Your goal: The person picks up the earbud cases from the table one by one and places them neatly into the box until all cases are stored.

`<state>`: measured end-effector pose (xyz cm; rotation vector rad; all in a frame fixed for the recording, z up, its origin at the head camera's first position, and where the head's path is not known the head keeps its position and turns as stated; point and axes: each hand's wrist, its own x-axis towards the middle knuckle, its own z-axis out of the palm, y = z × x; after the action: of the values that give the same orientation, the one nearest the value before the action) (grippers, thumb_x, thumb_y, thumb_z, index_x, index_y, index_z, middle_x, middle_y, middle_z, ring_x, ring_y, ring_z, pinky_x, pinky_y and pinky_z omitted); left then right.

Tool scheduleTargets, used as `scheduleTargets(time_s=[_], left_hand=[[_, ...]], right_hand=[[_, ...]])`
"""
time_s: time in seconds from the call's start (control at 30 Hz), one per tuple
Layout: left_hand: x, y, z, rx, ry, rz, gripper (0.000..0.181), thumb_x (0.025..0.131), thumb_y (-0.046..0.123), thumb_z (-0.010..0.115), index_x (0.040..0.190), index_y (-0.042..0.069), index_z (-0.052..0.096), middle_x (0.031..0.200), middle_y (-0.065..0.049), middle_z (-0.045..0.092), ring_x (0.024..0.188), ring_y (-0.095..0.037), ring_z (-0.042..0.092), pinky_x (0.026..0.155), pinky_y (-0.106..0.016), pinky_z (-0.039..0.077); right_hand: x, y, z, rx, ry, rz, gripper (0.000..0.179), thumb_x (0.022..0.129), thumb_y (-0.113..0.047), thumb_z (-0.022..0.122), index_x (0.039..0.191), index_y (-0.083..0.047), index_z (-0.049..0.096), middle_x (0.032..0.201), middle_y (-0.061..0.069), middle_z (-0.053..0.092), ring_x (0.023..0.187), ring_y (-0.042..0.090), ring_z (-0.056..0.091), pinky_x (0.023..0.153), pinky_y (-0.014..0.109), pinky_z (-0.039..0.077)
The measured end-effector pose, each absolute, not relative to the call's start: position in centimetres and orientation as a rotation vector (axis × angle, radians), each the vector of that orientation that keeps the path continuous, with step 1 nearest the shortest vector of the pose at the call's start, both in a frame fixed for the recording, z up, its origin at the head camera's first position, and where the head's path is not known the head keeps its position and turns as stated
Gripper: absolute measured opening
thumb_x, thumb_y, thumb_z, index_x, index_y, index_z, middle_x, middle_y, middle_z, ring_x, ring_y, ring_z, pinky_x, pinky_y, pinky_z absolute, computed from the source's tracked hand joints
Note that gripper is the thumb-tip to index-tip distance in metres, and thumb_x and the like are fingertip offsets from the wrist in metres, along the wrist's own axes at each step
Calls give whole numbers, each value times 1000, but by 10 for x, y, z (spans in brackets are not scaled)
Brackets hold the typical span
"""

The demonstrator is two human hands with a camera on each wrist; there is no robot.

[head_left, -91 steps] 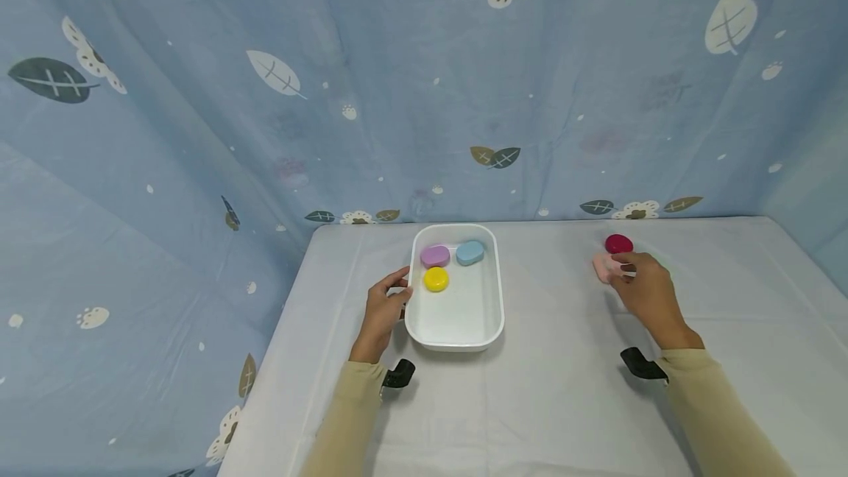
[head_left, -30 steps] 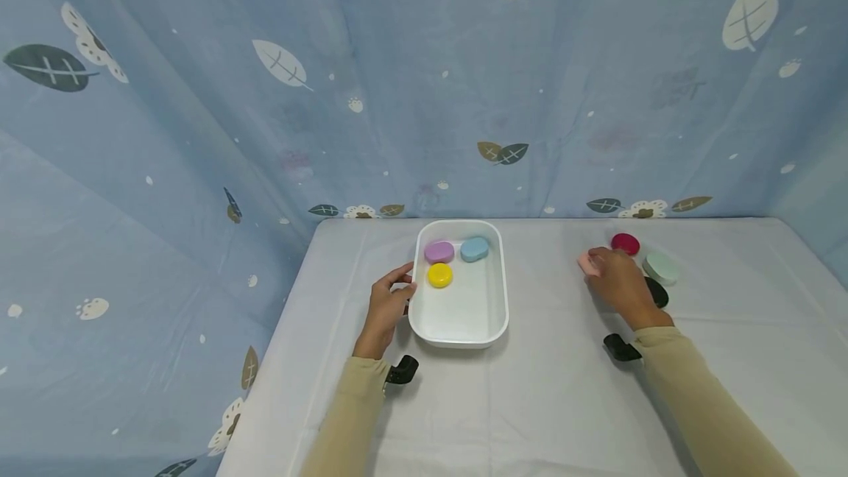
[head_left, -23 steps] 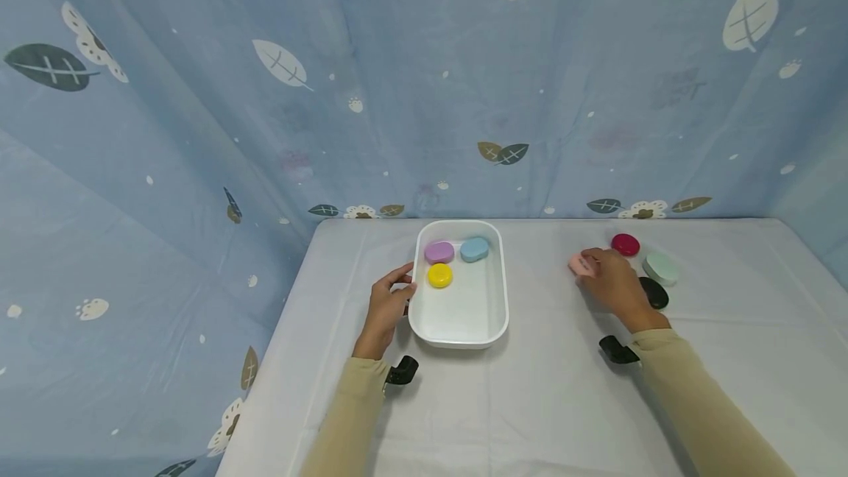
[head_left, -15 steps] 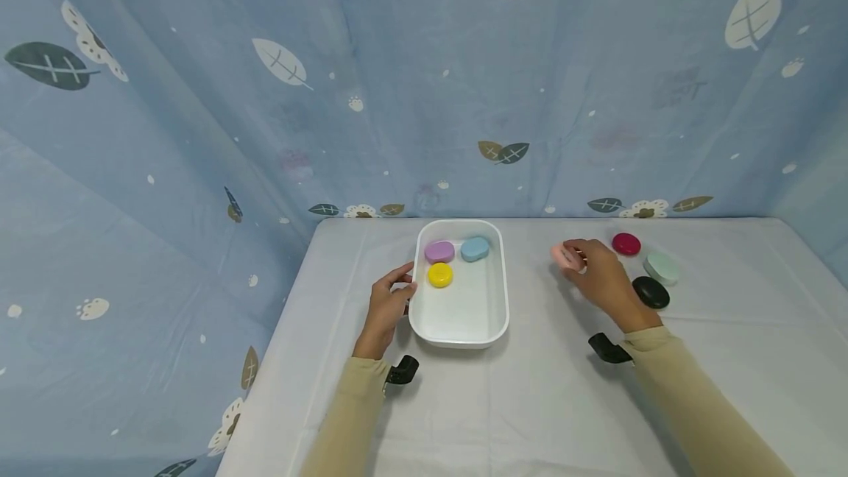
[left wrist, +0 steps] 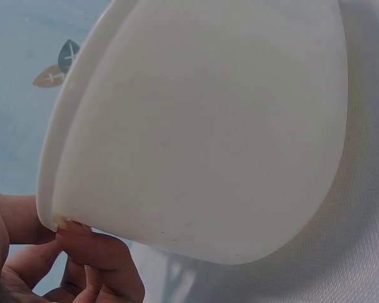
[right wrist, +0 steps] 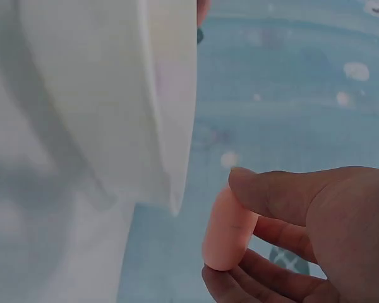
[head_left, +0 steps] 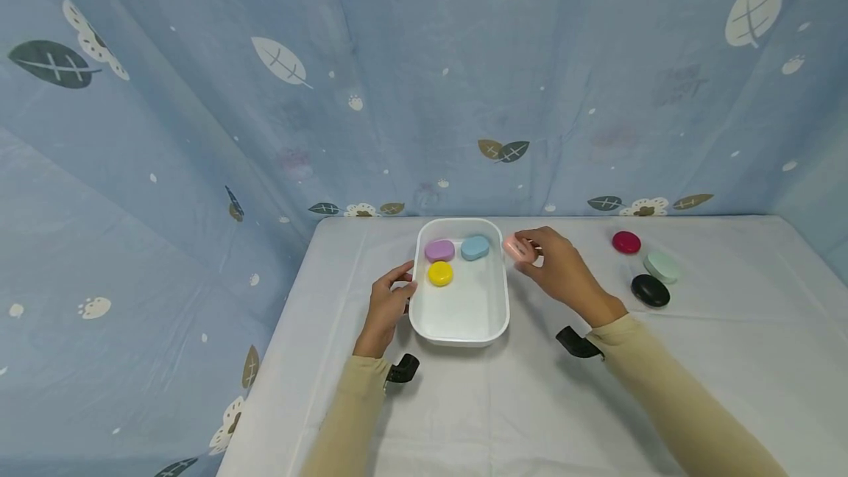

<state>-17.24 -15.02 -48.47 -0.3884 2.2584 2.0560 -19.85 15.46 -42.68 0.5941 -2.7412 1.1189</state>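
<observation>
In the head view my right hand (head_left: 564,271) holds a pink soap bar (head_left: 516,247) just off the right rim of a white plastic tub (head_left: 464,315). The right wrist view shows this pink soap (right wrist: 226,232) pinched between thumb and fingers, raised beside the tub wall (right wrist: 101,82). My left hand (head_left: 384,313) grips the tub's left rim; up close, thumb and forefinger pinch that edge (left wrist: 48,189). Inside the tub lie a purple soap (head_left: 439,250), a blue soap (head_left: 475,247) and a round yellow soap (head_left: 440,273), all toward the far end.
On the white-covered table (head_left: 530,403), to the right, lie a red soap (head_left: 626,242), a pale green soap (head_left: 661,266) and a black soap (head_left: 650,291). A blue patterned curtain (head_left: 397,94) hangs behind the table and along its left side.
My right hand has picked up the pink soap near the red one and carried it left to the tub's right rim, uncovering the green and black soaps. The left hand keeps its grip.
</observation>
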Motion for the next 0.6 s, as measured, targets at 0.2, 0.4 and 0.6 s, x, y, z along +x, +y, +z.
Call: scheduleTargets(time_s=[0.2, 0.4, 0.6], left_hand=[[-173, -149, -485, -395, 2265, 2057, 45, 104, 1, 59, 148, 9, 63, 125, -14, 55, 91, -25, 58, 68, -29, 55], [-174, -149, -485, -396, 2259, 2052, 44, 104, 2, 60, 148, 10, 63, 126, -14, 54, 87, -25, 60, 68, -29, 56], [-173, -150, -486, -396, 2256, 2050, 44, 104, 3, 60, 148, 10, 63, 125, -14, 54, 86, -25, 59, 68, -30, 55]], right_hand=[[-203, 132, -424, 643, -2780, 1095, 52, 89, 3, 82, 137, 9, 63, 126, 25, 65, 103, 35, 62, 92, 51, 58], [-208, 118, -426, 735, -2799, 1060, 36, 87, 3, 84, 120, 5, 70, 110, 18, 64, 92, 29, 56, 81, 39, 52], [-213, 109, -429, 777, -2866, 1046, 33, 88, 4, 83, 118, 5, 70, 104, 16, 62, 89, 27, 56, 77, 37, 50]])
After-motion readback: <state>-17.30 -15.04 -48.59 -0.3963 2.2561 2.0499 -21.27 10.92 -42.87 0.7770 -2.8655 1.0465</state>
